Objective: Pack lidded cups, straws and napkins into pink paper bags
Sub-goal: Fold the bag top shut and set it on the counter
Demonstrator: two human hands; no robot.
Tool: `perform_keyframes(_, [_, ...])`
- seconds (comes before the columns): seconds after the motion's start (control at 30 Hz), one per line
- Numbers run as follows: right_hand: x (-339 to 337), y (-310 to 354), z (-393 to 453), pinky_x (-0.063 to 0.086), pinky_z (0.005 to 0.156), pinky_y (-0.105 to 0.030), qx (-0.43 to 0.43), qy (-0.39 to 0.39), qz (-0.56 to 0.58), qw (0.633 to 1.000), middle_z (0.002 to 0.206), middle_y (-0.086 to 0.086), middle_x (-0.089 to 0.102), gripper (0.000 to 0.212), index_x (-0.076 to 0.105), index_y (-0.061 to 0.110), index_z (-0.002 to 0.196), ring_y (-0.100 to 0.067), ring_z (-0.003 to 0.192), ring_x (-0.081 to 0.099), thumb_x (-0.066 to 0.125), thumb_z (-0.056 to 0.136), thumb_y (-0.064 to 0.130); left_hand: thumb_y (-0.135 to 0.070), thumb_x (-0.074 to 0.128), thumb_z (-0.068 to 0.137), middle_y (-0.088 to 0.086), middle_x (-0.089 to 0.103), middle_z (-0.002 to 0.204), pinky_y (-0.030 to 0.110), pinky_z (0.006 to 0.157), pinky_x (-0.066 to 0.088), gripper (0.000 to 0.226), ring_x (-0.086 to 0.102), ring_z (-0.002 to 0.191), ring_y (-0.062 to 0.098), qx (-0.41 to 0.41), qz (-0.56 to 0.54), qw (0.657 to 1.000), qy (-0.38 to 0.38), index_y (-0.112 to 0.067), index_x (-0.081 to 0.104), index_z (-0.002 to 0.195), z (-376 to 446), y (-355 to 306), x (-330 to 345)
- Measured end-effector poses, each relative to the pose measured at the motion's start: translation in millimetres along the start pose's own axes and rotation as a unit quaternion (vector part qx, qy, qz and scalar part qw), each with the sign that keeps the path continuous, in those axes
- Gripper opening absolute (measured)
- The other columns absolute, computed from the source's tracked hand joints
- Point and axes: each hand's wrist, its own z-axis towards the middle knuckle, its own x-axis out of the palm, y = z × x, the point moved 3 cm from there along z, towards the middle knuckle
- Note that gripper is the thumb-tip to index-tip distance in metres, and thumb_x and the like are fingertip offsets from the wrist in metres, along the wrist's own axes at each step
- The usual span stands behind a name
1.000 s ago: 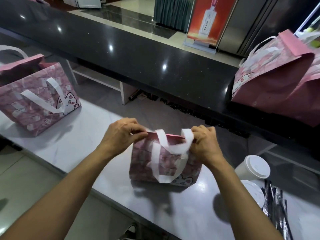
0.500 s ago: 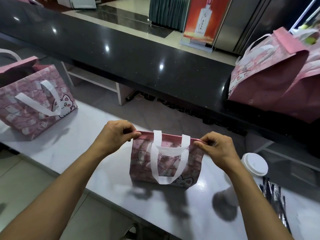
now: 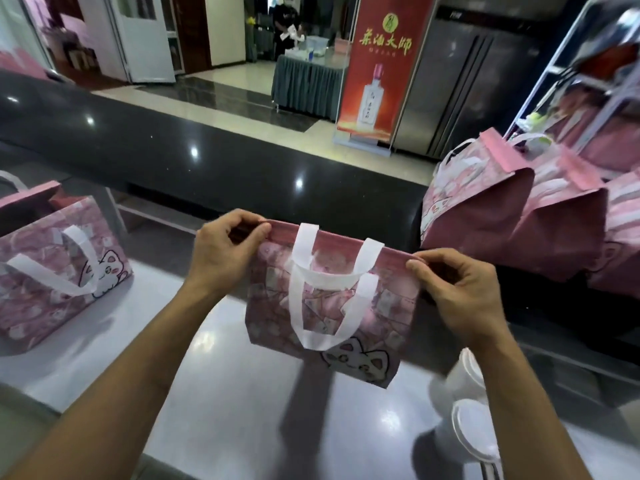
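two hands pinching flat pink paper bag

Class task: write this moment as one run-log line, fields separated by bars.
left hand: pinches top rim | right hand: pinches top rim | pink cat-print paper bag: held upright | white lidded cups: outside bag, on counter

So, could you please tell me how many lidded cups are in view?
2. One cup stands at the lower right, just left of the right forearm; the other cup is nearer the camera. More may be hidden behind that arm.
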Motion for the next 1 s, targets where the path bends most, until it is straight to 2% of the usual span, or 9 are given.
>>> perform_keyframes(0.17, [-31, 59, 47, 0.052, 0.065, -0.014, -0.084, -0.139, -0.014, 0.987, 0.081, 0.002, 0.073, 0.007, 0.075, 0.015, 0.094, -0.004, 0.068, 0.065, 0.076, 0.088, 0.014, -0.024, 0.056, 0.102, 0.001, 0.056, 0.125, 0.009, 0.083, 0.049, 0.039, 0.060, 0.104, 0.009, 0.045, -0.032, 0.997, -0.054, -0.019, 0.050, 0.140, 45, -49, 15])
perform_keyframes(0.3, [-38, 85, 70, 0.050, 0.063, -0.013, -0.118, -0.256, -0.082, 0.956, 0.080, 0.008, 0.071, 0.002, 0.073, 0.020, 0.092, 0.000, 0.067, 0.065, 0.074, 0.090, 0.020, -0.021, 0.056, 0.099, 0.000, 0.050, 0.125, 0.032, 0.088, 0.055, 0.036, 0.057, 0.102, 0.016, 0.077, -0.018, 0.993, -0.090, -0.019, 0.053, 0.135, 37, -69, 35])
perform_keyframes(0.43, [-23, 80, 80, 0.048, 0.068, -0.016, -0.103, -0.331, -0.152, 0.926, 0.086, 0.003, 0.068, 0.007, 0.071, 0.020, 0.087, -0.009, 0.075, 0.062, 0.072, 0.090, 0.027, -0.034, 0.056, 0.095, -0.008, 0.051, 0.121, 0.041, 0.090, 0.053, 0.034, 0.058, 0.106, 0.015, 0.100, -0.053, 0.993, -0.008, -0.024, 0.058, 0.128, 4, -75, 74])
perform_keyframes(0.57, [14, 53, 73, 0.043, 0.063, -0.007, -0.027, -0.279, -0.100, 0.955, 0.083, 0.003, 0.067, 0.015, 0.072, 0.019, 0.089, 0.001, 0.069, 0.061, 0.077, 0.086, 0.032, -0.041, 0.064, 0.095, -0.016, 0.043, 0.134, 0.034, 0.103, 0.048, 0.054, 0.048, 0.124, 0.005, 0.089, -0.045, 0.987, 0.125, -0.038, 0.042, 0.145, -25, -60, 120])
perform_keyframes(0.63, [26, 38, 62, 0.041, 0.066, -0.001, -0.018, -0.242, -0.076, 0.967, 0.092, 0.002, 0.065, 0.017, 0.073, 0.016, 0.099, 0.012, 0.078, 0.060, 0.075, 0.089, 0.030, -0.027, 0.062, 0.098, -0.018, 0.040, 0.140, 0.035, 0.105, 0.047, 0.061, 0.045, 0.127, 0.003, 0.062, -0.035, 0.987, 0.143, -0.047, 0.035, 0.148, -22, -49, 131])
perform_keyframes(0.73, [27, 9, 47, 0.050, 0.078, -0.012, -0.038, -0.239, -0.083, 0.967, 0.104, 0.005, 0.060, 0.021, 0.069, 0.017, 0.115, 0.000, 0.089, 0.064, 0.068, 0.094, 0.021, -0.008, 0.051, 0.100, -0.019, 0.049, 0.141, 0.035, 0.104, 0.049, 0.061, 0.049, 0.128, 0.003, 0.043, -0.020, 0.991, 0.124, -0.046, 0.040, 0.146, -5, -39, 135])
perform_keyframes(0.83, [26, -25, 42, 0.055, 0.084, -0.032, -0.010, -0.237, -0.115, 0.965, 0.109, 0.006, 0.059, 0.029, 0.064, 0.017, 0.123, -0.008, 0.093, 0.064, 0.064, 0.094, 0.014, -0.005, 0.052, 0.098, -0.019, 0.065, 0.120, 0.035, 0.091, 0.055, 0.049, 0.062, 0.111, 0.001, 0.015, -0.044, 0.993, 0.107, -0.042, 0.051, 0.131, 14, -34, 141])
perform_keyframes(0.9, [28, -39, 46, 0.056, 0.086, -0.034, 0.006, -0.230, -0.105, 0.968, 0.112, 0.006, 0.062, 0.034, 0.061, 0.019, 0.127, -0.009, 0.098, 0.064, 0.064, 0.094, 0.013, -0.006, 0.056, 0.097, -0.019, 0.067, 0.103, 0.036, 0.081, 0.057, 0.031, 0.065, 0.098, -0.001, -0.007, -0.044, 0.995, 0.085, -0.034, 0.055, 0.111, 29, -29, 148])
perform_keyframes(1.0, [31, -54, 64, 0.054, 0.094, -0.037, 0.024, -0.210, -0.092, 0.973, 0.119, 0.006, 0.065, 0.040, 0.055, 0.023, 0.133, -0.010, 0.110, 0.063, 0.063, 0.094, 0.017, -0.010, 0.062, 0.094, -0.015, 0.061, 0.093, 0.037, 0.074, 0.056, 0.021, 0.063, 0.085, 0.000, -0.025, -0.009, 0.999, 0.048, -0.030, 0.056, 0.092, 57, -21, 161])
